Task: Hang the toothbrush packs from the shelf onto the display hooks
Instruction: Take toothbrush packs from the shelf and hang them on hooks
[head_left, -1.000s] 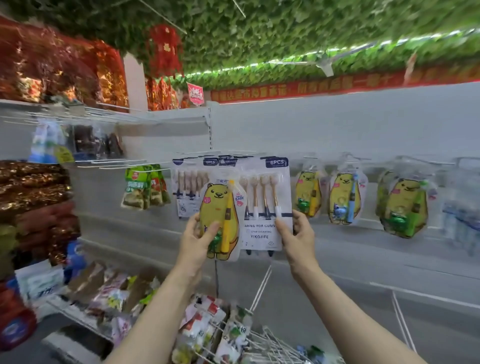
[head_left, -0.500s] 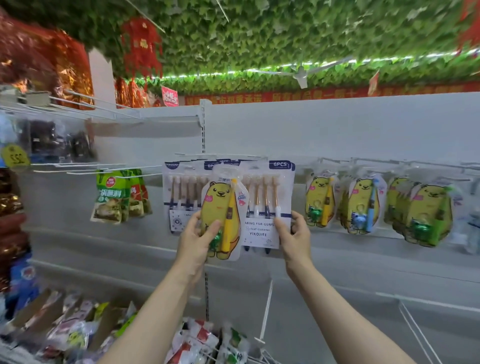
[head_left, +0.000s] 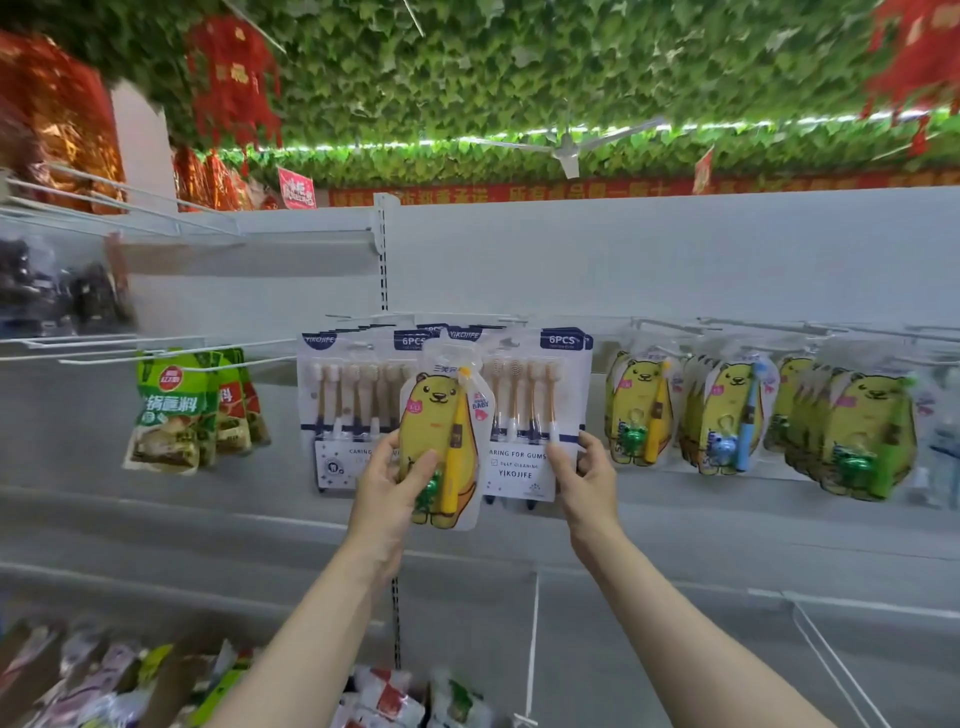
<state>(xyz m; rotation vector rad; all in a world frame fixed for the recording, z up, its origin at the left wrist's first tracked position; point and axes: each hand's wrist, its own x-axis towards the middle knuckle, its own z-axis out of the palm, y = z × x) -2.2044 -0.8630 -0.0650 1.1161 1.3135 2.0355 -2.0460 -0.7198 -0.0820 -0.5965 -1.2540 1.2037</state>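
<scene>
My left hand grips a yellow bear-shaped child toothbrush pack, held upright in front of the display. My right hand pinches the lower right corner of a white 6-piece toothbrush pack whose top reaches the display hooks. A second stack of the white 6-piece packs hangs just to its left. More bear-shaped packs hang in rows on hooks to the right.
Green sauce packets hang on hooks at left. Wire shelf racks jut out at upper left. Snack bags fill the lower shelf. A white back panel rises behind the hooks. A ceiling fan hangs under leafy ceiling decoration.
The view has tilted slightly up and drifted left; both hands keep their grips on the packs at nearly the same place before the hooks.
</scene>
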